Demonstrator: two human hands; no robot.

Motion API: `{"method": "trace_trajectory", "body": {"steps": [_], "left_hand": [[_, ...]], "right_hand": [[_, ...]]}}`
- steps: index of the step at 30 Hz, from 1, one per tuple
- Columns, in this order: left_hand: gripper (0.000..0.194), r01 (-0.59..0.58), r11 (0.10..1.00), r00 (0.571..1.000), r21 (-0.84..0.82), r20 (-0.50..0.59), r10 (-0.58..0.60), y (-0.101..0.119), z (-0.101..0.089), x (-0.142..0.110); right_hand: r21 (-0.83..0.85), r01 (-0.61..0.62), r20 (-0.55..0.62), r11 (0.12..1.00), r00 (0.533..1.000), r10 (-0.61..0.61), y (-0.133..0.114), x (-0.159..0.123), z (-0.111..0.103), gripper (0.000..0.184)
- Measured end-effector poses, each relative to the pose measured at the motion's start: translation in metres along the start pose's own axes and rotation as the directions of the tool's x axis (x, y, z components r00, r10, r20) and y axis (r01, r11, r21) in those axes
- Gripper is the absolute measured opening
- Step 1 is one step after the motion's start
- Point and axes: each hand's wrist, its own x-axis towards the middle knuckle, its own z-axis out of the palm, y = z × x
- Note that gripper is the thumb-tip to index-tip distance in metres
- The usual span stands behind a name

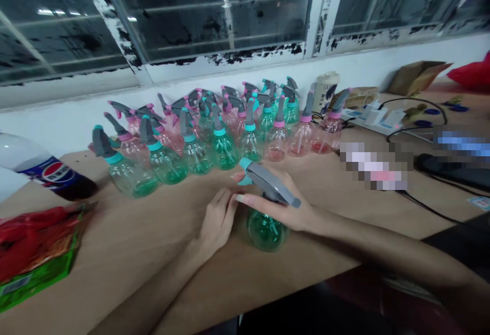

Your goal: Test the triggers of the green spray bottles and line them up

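Observation:
A green spray bottle (265, 230) with a grey trigger head and teal nozzle stands on the wooden table (153, 243) in front of me. My right hand (285, 211) is wrapped round its neck just under the grey head, fingers closed on it. My left hand (217, 220) rests beside the bottle on its left, fingers together and touching the bottle's side near the neck. Behind them stand several green spray bottles (164, 164) and pink spray bottles (302, 136) in rows against the wall.
A Pepsi bottle (49, 174) lies at the far left, with a red and green packet (34, 253) in front of it. A white cup (324, 91), a power strip (377, 118) with black cables and a cardboard box (417, 75) sit at the right.

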Motion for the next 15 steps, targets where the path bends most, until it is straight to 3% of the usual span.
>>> {"method": "trace_trajectory", "body": {"steps": [4,7,9,12,15], "left_hand": [[0.032,-0.172,0.981,0.985,-0.092,-0.035,0.170,0.009,0.001,-0.009],[0.065,-0.267,0.962,0.963,-0.053,0.004,0.268,0.019,0.004,-0.014],[0.076,-0.222,0.975,0.975,-0.016,0.000,0.222,0.028,0.004,-0.016],[0.073,-0.059,0.998,0.998,0.027,0.016,0.058,0.040,-0.003,-0.020],[0.069,0.102,0.989,0.992,0.108,0.061,-0.109,0.040,-0.024,-0.029]], "right_hand": [[-0.067,-0.045,-0.062,0.997,0.997,0.041,0.001,0.001,0.001,0.039],[-0.074,-0.038,-0.099,0.997,0.995,0.031,0.004,0.004,0.007,0.039],[-0.066,-0.019,-0.117,0.998,0.993,0.011,0.005,0.007,0.015,0.038],[-0.065,-0.040,-0.105,0.997,0.994,0.033,0.004,0.013,0.027,0.042],[-0.149,-0.046,0.001,0.988,0.999,0.046,0.000,0.018,0.037,0.063]]}}
